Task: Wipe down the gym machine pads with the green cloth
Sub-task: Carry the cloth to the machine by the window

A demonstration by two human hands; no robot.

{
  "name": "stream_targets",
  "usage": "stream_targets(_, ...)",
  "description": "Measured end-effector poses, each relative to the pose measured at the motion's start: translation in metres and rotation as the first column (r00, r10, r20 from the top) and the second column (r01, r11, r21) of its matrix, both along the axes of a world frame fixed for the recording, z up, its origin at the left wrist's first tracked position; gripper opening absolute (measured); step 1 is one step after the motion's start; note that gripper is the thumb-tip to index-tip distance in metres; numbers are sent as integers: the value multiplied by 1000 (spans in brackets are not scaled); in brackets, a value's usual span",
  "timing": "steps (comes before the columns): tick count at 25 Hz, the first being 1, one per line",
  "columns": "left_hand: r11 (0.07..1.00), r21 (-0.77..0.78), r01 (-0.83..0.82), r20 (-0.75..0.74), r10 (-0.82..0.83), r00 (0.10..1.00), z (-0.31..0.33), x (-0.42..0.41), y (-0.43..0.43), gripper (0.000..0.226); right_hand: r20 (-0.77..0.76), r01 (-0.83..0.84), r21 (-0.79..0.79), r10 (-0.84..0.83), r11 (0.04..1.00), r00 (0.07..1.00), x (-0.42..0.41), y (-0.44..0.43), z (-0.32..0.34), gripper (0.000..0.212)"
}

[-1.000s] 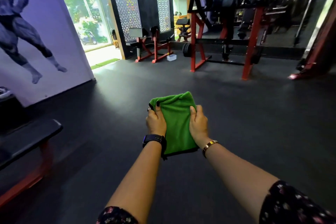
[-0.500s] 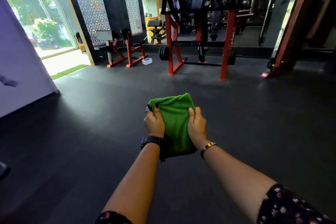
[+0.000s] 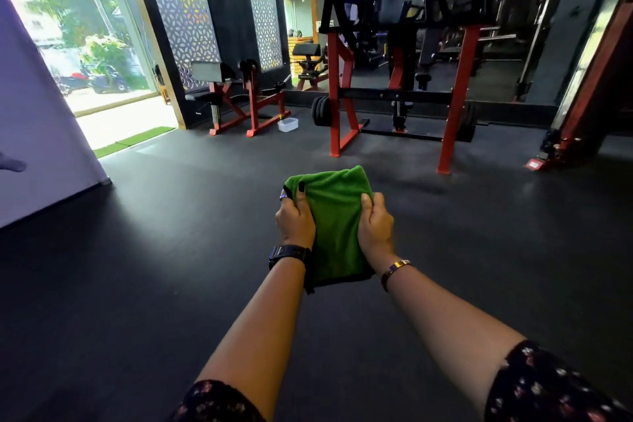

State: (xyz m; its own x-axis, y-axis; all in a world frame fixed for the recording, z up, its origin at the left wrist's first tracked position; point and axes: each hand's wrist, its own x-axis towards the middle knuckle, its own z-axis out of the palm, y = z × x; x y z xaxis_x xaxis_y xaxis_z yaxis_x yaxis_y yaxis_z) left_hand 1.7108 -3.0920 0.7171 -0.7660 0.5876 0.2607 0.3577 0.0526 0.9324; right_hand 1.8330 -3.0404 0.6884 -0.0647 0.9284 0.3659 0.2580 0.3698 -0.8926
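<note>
A: From the head camera, where is the green cloth (image 3: pixel 337 223)?

B: Out in front of the person at arm's length, held in the air above the dark floor (image 3: pixel 137 267). It is folded into a thick rectangle, its long side running away from the camera, with a dark edge at the near end.

A: And the hands?

B: Both grip it. The left hand (image 3: pixel 295 221) curls round the left edge, and its thumb, with a dark nail, lies on top. The right hand (image 3: pixel 376 224) curls round the right edge, thumb on top too. The fingers underneath are hidden.

A: Anything on the wrists?

B: A black watch (image 3: pixel 289 254) on the left, a gold bracelet (image 3: pixel 395 267) on the right. Dark flowered sleeves (image 3: pixel 555 387) show at the bottom.

A: How near is the gym gear?

B: Well apart from the cloth. A red and black rack (image 3: pixel 459 86) stands across the floor, with black weight plates (image 3: pixel 321 110) at its left side. Left of that is a smaller red machine (image 3: pixel 253 103) with a black pad (image 3: pixel 205 71), and a white tub (image 3: pixel 288 124) sits on the floor just beside its foot.

A: And the far left?

B: A purple wall (image 3: pixel 34 147), then a bright doorway (image 3: pixel 85 51) with a green mat (image 3: pixel 137 140) at its foot.
</note>
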Motion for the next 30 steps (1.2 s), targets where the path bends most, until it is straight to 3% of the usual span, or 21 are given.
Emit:
stream_targets(12, 991, 133, -31, -31, 36, 999, 36, -233, 260, 40, -111, -65, 40, 69, 997, 991, -238, 266, 30, 27)
stream_targets(22, 993, 99, -70, 19, 69, 997, 20, -403, 494, 41, -101, -61, 76, 68, 995, 993, -404, 498, 20, 25)
stream_targets(30, 981, 141, -130, 48, 124, 991, 24, -514, 736, 40, -81, -82, 168, 96, 982, 992, -519, 748, 22, 20)
